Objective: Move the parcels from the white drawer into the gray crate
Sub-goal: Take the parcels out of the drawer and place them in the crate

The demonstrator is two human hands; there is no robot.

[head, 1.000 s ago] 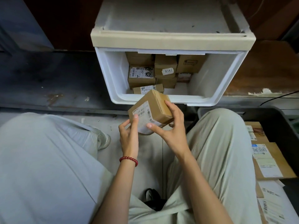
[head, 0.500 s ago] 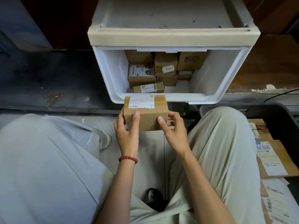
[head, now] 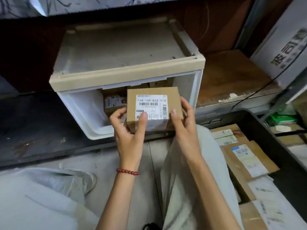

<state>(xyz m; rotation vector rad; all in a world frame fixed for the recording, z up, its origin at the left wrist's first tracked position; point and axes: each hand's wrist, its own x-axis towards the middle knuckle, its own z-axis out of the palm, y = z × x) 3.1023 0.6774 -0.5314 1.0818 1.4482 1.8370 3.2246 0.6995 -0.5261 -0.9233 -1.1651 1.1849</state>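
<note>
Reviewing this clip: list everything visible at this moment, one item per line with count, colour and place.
held parcel: one, brown with a white label, in front of the drawer opening
white drawer: one, white with a beige top, centre
parcels in drawer: at least two, brown, mostly hidden
gray crate: one, dark gray, right
parcels in crate: several, brown with white labels
cable: one, black, upper right
bracelet: one, red beads, left wrist
left hand: on the parcel's left side
right hand: on its right side
</note>
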